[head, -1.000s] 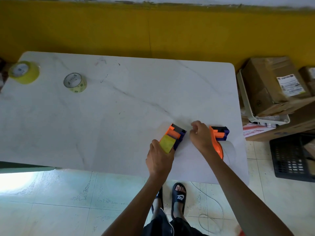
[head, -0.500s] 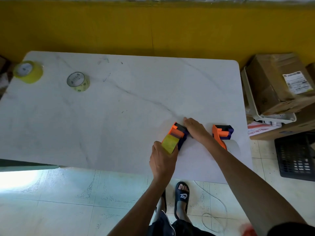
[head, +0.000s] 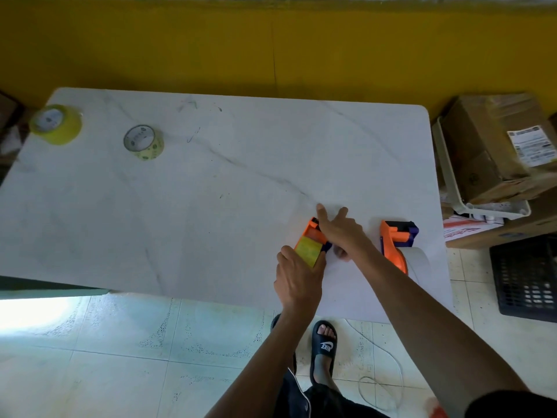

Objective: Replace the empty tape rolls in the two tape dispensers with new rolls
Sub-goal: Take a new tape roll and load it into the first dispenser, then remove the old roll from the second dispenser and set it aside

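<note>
A person stands at the near edge of a white marble-patterned table, both bare arms reaching over it. The left hand wraps around the near end of an orange and blue tape dispenser that carries a yellow-green roll, gripping it from below and behind. The right hand lies across the front end of the same dispenser, its fingers spread and pointing away over the tabletop; whether it grips anything underneath cannot be told.

A second orange and blue dispenser sits just beside the right forearm, near the table's right edge, with a pale, nearly bare roll at its near end.

Two yellowish tape rolls stand well apart from the hands at the far left of the table: a larger roll at the corner and a smaller roll nearer the middle.

Cardboard boxes and a black crate sit on the tiled floor to the right, against a yellow wall.
</note>
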Demonstrator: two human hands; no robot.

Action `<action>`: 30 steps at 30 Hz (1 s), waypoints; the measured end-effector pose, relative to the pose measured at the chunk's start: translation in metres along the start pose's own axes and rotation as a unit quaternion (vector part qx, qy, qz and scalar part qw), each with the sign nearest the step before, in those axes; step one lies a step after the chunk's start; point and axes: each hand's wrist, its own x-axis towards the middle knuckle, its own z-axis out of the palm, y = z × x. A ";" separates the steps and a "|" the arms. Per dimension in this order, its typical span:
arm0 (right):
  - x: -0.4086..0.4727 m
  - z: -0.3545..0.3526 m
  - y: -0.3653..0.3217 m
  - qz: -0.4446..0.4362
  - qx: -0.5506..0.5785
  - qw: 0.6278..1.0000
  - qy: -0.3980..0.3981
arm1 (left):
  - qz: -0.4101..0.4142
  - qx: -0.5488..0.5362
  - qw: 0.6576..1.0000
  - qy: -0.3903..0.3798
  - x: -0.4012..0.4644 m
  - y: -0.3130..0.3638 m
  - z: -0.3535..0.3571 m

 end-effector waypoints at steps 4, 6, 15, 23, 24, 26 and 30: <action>-0.006 -0.003 0.013 0.001 0.055 0.998 0.035 | -0.036 -0.019 0.999 0.005 -0.003 0.008 0.003; -0.013 -0.004 0.018 -0.010 0.075 0.996 0.042 | -0.057 -0.050 0.997 0.007 -0.007 0.014 0.005; -0.039 -0.007 0.032 -0.065 0.146 0.985 0.068 | -0.066 -0.142 0.987 -0.027 -0.014 0.018 0.006; -0.077 -0.039 0.051 -0.166 0.133 0.970 0.118 | 0.022 -0.052 0.998 -0.025 -0.018 0.029 -0.027; -0.083 -0.046 0.054 -0.167 0.137 0.968 0.129 | 0.045 -0.061 0.997 -0.016 -0.018 0.035 -0.033; -0.091 -0.060 0.064 -0.169 0.157 0.961 0.153 | 0.088 -0.088 0.992 -0.019 -0.020 0.050 -0.045; -0.109 -0.095 0.081 -0.158 0.170 0.949 0.212 | 0.149 -0.141 0.976 -0.071 -0.026 0.086 -0.062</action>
